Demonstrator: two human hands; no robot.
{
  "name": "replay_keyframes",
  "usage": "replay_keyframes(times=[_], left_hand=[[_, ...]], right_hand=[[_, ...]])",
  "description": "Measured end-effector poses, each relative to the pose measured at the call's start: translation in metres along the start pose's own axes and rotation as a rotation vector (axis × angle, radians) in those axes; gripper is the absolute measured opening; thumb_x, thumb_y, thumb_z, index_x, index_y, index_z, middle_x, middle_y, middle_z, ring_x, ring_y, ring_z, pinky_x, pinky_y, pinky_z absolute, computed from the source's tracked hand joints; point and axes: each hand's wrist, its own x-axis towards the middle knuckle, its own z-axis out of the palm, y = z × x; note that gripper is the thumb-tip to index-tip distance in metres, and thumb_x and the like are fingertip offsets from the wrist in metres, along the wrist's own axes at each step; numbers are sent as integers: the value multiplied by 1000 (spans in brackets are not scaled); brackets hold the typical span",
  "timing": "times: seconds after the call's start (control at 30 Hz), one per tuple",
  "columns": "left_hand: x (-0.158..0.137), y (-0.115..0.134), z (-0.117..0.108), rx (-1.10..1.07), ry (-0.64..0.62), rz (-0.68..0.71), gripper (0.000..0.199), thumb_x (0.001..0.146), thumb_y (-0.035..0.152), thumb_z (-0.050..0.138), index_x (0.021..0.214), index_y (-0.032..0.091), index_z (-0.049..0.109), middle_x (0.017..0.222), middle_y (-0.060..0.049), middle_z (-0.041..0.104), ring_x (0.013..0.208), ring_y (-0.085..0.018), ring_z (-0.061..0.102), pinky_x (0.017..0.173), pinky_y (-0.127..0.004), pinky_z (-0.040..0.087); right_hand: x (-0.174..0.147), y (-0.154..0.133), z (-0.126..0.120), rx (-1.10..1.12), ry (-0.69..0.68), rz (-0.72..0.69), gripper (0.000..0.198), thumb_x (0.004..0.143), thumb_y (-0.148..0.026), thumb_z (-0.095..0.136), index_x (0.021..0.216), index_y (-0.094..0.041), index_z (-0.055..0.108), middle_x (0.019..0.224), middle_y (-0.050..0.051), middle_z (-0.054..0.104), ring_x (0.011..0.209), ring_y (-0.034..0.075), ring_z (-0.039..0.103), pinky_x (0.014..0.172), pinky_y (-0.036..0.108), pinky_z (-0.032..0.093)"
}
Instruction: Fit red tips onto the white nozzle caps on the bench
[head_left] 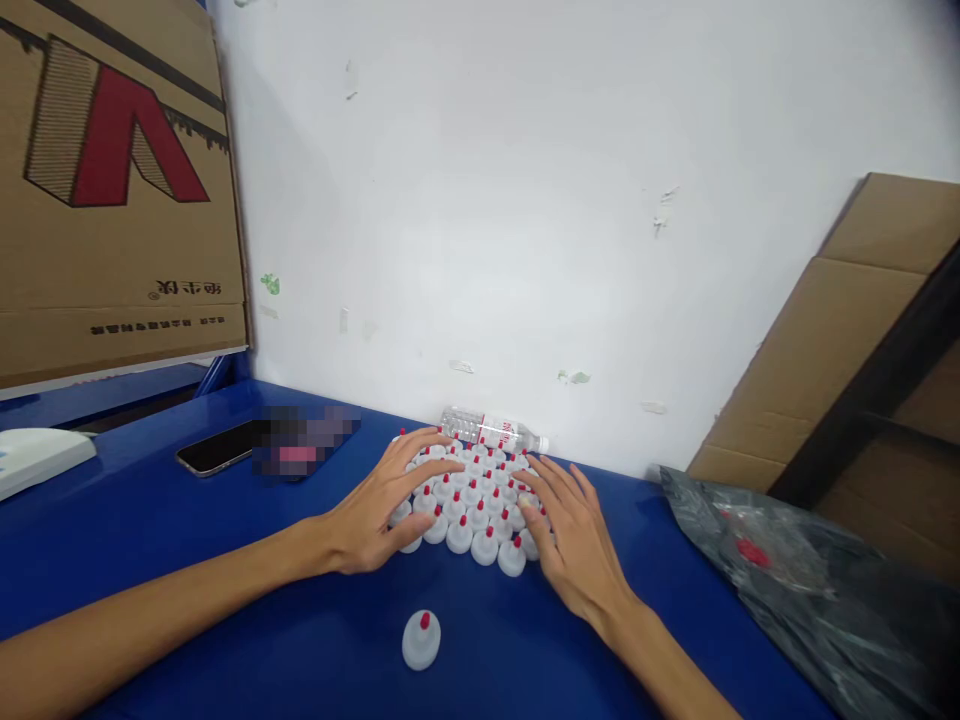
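On the blue table (315, 650), your left hand (386, 495) and right hand (574, 535), each grip spread wide, flank the clustered red-tipped white pieces (481, 515), hiding some; a lone white piece (421, 645) sits nearer you. Pixelation masks something beside the phone (217, 449), and the left edge cuts off a white device (41, 455). Behind the cluster lies a clear bottle (487, 428), contents unclear; red shows through a clear bag (799, 572) on grey plastic (862, 640)

Blue surface (300, 655) has red-tipped white containers (478, 523) bunched up, lone container (421, 644) apart. Bottle (495, 431) lies behind, phone (216, 452) left, dark plastic (795, 625) right.
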Motion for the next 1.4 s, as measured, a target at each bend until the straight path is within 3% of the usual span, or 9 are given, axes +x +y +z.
replay_keyframes(times=[0.13, 0.23, 0.3, 0.43, 0.87, 0.93, 1.03, 1.17, 1.4], left_hand=[[-5, 30, -6, -13, -68, 353, 66, 89, 68, 58, 139, 26, 55, 142, -17, 51, 137, -40, 43, 115, -65, 39], [-5, 44, 6, 97, -111, 453, 54, 81, 57, 75, 119, 20, 63, 135, -18, 56, 130, -39, 48, 108, -57, 49], [-2, 43, 15, 165, -119, 383, 27, 86, 37, 74, 103, 19, 63, 131, -15, 57, 129, -35, 50, 107, -51, 50], [3, 25, 21, 324, -95, 267, 15, 95, 28, 67, 107, 21, 63, 127, -14, 59, 126, -33, 51, 105, -51, 49], [4, 11, 15, 203, -86, 1, 31, 105, 37, 48, 132, 25, 59, 135, -12, 55, 131, -32, 48, 114, -55, 42], [5, 7, 12, 148, -5, -106, 36, 109, 40, 36, 132, 26, 59, 140, -12, 53, 135, -31, 46, 120, -57, 36], [6, -10, 10, 126, 175, -336, 48, 109, 50, 28, 133, 27, 62, 157, -10, 42, 155, -36, 23, 127, -62, 22], [7, -44, 9, -13, 204, -663, 69, 105, 65, 21, 155, 24, 46, 173, -10, 19, 162, -38, 3, 128, -66, 14], [4, -70, 12, -179, 74, -721, 79, 103, 72, 20, 164, 23, 31, 170, -7, 31, 157, -32, 31, 131, -52, 24]], right_hand=[[-1, 15, -4, 53, 71, 75, 41, 110, -38, 33, 132, -27, 66, 144, 5, 66, 142, 26, 52, 122, 57, 31], [-2, 20, -3, 91, 81, 119, 42, 110, -36, 30, 128, -29, 67, 140, 4, 68, 140, 25, 54, 121, 57, 31], [-2, 21, -2, 104, 84, 137, 42, 110, -36, 29, 127, -29, 68, 139, 4, 68, 138, 25, 55, 121, 57, 30], [-2, 23, 2, 123, 60, 150, 42, 110, -37, 29, 127, -29, 67, 134, 4, 70, 133, 25, 58, 120, 57, 31], [-3, 18, 2, 155, -48, 75, 39, 109, -42, 36, 127, -28, 68, 137, 7, 68, 136, 26, 55, 120, 55, 34], [-1, 18, -1, 153, -33, 54, 38, 109, -41, 36, 124, -28, 69, 135, 7, 69, 134, 26, 57, 119, 54, 35], [0, 23, -5, 130, 6, 55, 39, 109, -42, 36, 123, -28, 70, 136, 7, 67, 133, 26, 57, 117, 53, 37], [-1, 39, -2, 114, 1, 171, 44, 109, -47, 32, 129, -28, 67, 144, 8, 62, 139, 27, 52, 117, 54, 37], [-8, 51, 11, 163, -81, 310, 54, 110, -51, 22, 143, -26, 57, 132, 8, 72, 125, 28, 66, 115, 62, 39]])
